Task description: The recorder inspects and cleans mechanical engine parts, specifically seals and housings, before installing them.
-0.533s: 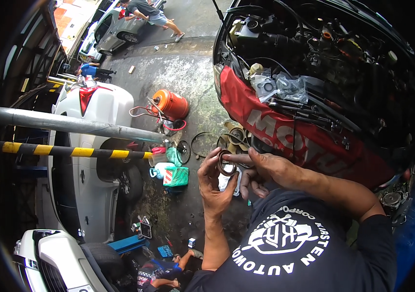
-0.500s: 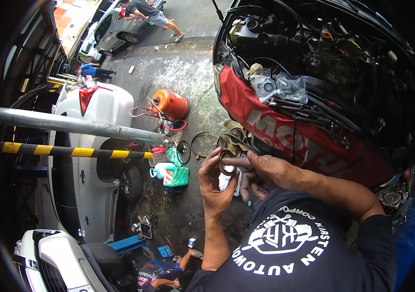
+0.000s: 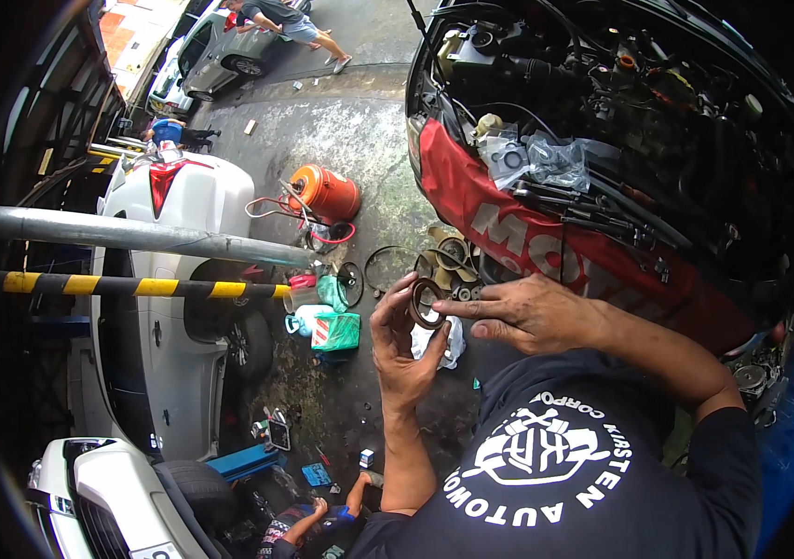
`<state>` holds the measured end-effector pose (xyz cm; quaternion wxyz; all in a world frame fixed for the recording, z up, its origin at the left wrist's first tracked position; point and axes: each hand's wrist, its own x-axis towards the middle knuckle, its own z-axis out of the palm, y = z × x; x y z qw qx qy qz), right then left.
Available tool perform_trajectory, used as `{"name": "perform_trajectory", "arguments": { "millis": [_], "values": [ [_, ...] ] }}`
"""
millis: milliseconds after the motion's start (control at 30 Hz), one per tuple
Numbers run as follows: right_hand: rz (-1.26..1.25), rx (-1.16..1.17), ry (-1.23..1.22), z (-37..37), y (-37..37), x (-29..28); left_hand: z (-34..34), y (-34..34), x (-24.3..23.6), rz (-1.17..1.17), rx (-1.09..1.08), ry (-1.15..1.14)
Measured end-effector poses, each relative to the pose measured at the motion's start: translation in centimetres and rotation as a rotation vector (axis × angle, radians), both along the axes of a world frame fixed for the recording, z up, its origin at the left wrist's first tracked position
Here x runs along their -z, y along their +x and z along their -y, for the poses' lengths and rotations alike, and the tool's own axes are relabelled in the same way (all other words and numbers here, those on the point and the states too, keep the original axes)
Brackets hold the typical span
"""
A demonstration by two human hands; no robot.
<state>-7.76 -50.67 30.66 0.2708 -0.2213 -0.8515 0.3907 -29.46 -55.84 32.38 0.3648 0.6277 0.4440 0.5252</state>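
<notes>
My left hand (image 3: pixel 399 352) holds a brown ring-shaped oil seal (image 3: pixel 423 322) upright between fingers and thumb, its opening facing my right hand. From the right comes my right hand (image 3: pixel 541 315), its index finger stretched out with the tip at the seal's inner edge. The thumb of that hand is apart from the index finger, and its other fingers are partly hidden. Nothing is held in the right hand. Beyond the seal lies a white plastic bag (image 3: pixel 451 345) on the floor.
On the right, an open engine bay (image 3: pixel 639 121) has a red cover (image 3: pixel 457 177) over its front, with clear plastic bags (image 3: pixel 555 163) and wrenches (image 3: pixel 583 212) on top. A fan (image 3: pixel 448 253), orange tank (image 3: pixel 324 193) and green box (image 3: pixel 336 334) stand on the floor. Someone crouches (image 3: pixel 294 531) at lower left.
My right hand has drawn back to the right, leaving only its index fingertip at the seal. The left hand has shifted slightly left, still holding the seal.
</notes>
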Motion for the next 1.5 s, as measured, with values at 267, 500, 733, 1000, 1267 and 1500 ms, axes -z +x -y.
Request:
{"name": "perform_trajectory", "arguments": {
  "millis": [267,500,733,1000,1267,1500],
  "values": [
    [-0.206,-0.03,-0.461,0.1,-0.3,-0.4,-0.1,0.0,0.0,-0.01,0.011,0.02],
    [-0.077,-0.009,-0.138,0.3,0.0,0.4,-0.1,-0.1,0.0,0.009,-0.022,0.005],
    [0.139,0.074,0.196,-1.2,0.4,-1.7,0.1,-0.1,0.0,-0.1,0.017,0.022],
    [0.17,0.135,0.418,-1.3,0.2,-0.9,-0.1,0.1,-0.2,-0.215,0.019,0.034],
    [0.18,0.12,0.387,-0.9,0.1,-0.7,-0.4,-0.2,-0.3,-0.324,0.008,0.1],
    [-0.39,-0.236,-1.028,0.7,-0.6,-1.2,-0.7,-0.2,0.7,-0.319,-0.006,0.179]
  ]
}}
